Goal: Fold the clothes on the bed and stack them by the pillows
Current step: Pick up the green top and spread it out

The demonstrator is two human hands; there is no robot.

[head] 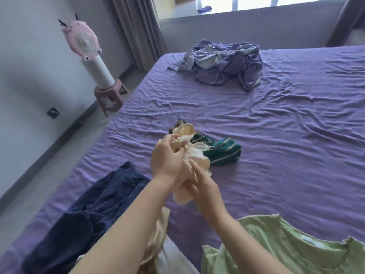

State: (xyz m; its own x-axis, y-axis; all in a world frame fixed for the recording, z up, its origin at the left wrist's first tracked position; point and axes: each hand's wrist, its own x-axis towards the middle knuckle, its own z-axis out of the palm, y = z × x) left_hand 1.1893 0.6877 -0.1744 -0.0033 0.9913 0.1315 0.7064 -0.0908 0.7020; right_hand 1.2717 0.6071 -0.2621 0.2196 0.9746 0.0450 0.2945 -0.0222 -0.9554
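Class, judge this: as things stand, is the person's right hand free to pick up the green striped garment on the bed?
Probably not yet. The right hand and left hand both hold the cream garment. The green striped garment lies uncovered just beyond, so only the occupied grip hinders it.

Soft daylight from the overexposed bright window (pixel 256 2) at top, slight overall blur, wide-angle bending at edges.

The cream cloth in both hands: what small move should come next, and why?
Probably pull the hands apart to open it out flat. The cream cloth is bunched up, gripped by the left hand and the right hand above the bed, so it cannot be folded yet.
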